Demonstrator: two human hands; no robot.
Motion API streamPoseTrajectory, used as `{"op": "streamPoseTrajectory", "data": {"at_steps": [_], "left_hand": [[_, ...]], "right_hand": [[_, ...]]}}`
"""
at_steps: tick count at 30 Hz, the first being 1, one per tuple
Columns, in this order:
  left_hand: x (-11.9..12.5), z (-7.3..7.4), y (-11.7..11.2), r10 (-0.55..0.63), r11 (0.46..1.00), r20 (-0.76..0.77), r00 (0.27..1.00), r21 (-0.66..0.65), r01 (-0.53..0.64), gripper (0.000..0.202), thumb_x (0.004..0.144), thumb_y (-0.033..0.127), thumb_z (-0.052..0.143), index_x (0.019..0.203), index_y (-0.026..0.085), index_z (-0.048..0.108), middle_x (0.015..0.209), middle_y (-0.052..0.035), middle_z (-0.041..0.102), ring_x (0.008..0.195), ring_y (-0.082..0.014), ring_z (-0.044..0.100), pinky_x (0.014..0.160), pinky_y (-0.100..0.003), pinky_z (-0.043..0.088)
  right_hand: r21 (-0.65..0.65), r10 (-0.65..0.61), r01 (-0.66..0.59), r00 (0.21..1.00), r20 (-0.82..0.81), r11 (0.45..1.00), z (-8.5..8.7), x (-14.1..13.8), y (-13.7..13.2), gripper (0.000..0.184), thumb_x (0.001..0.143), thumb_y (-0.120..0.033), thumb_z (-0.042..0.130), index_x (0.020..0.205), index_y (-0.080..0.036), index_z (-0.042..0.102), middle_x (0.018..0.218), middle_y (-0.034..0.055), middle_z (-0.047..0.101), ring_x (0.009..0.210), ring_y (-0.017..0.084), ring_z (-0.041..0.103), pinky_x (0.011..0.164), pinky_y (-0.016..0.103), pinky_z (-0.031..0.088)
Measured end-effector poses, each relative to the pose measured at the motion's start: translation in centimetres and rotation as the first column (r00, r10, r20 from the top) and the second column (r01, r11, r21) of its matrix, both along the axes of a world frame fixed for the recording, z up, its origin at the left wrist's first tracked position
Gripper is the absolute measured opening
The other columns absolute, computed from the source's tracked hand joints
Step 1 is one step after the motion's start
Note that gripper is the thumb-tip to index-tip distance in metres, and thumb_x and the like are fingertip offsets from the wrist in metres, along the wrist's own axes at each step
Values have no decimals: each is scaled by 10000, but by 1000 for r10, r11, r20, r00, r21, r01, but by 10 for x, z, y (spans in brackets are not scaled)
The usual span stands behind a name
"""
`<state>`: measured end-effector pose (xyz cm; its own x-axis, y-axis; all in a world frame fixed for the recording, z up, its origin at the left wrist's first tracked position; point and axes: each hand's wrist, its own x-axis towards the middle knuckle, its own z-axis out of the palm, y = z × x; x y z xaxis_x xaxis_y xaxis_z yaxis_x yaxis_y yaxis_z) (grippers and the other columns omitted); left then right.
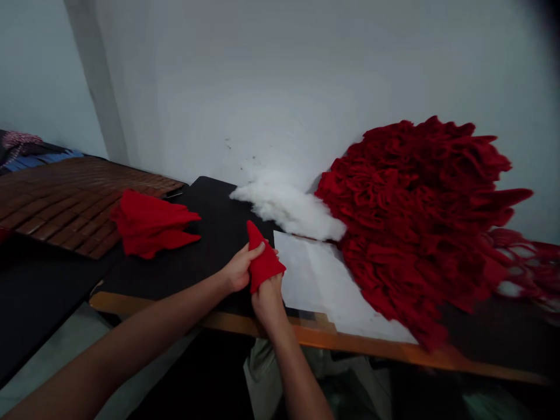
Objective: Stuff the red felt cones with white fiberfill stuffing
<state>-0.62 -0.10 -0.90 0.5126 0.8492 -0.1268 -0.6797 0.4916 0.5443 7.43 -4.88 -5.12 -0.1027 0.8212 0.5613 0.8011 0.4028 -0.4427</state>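
A small red cloth cone (pixel 265 265), like a pointed hat, is held just above the front of the black table (pixel 210 248). My left hand (pixel 240 269) is closed around its left side, with the thumb lying across the front. From below, my right hand (pixel 268 294) reaches into the open end of the cone. The cloth hides most of its fingers, so whether they grip anything inside does not show. The cone's tip points up and slightly left. Behind it lies a heap of white fluffy stuffing (pixel 291 210).
A large pile of red cloth pieces (pixel 415 216) rises on the right against the wall. White paper (pixel 319 280) lies beside my hands. Several red pieces (pixel 153 224) are stacked to the left, next to brown strips (pixel 65 198). The table has a wooden front edge (pixel 367 344).
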Motion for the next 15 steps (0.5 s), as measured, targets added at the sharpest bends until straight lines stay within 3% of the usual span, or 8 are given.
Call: {"op": "streamPoseTrajectory", "data": {"at_steps": [5, 8, 12, 15], "left_hand": [[-7, -2, 18, 77, 976, 19, 997, -204, -72, 242, 742, 383, 582, 819, 158, 535, 741, -32, 616, 687, -163, 629, 649, -305, 517], [-12, -2, 27, 108, 960, 15, 994, -261, -100, 248, 749, 395, 570, 776, 152, 531, 698, -22, 607, 641, -136, 618, 628, -267, 514], [-10, -5, 27, 71, 975, 15, 997, -211, -66, 291, 744, 443, 553, 801, 158, 534, 705, -26, 609, 632, -148, 616, 602, -284, 512], [-6, -8, 22, 132, 983, -52, 990, -124, -137, 286, 733, 429, 573, 835, 165, 532, 712, -24, 613, 623, -152, 617, 584, -280, 505]], "right_hand": [[31, 77, -77, 997, -10, 997, 2, -21, -14, 546, 745, -45, 362, 1290, -81, 349, 1307, 189, 390, 1279, 284, 245, 988, 526, 315], [-18, 126, -131, 978, -166, 991, 9, -25, -26, 486, 775, -80, 393, 1258, -141, 402, 1287, 150, 433, 1244, 246, 331, 986, 484, 346], [-139, 118, -238, 812, -572, 961, 25, -19, -26, 505, 796, -163, 453, 1286, -197, 338, 1247, 107, 496, 1148, 183, 471, 949, 388, 413], [-90, 117, -277, 649, -752, 957, 38, -20, -22, 546, 770, -206, 502, 1289, -186, 331, 1306, 121, 436, 1160, 203, 465, 924, 388, 433]]}}
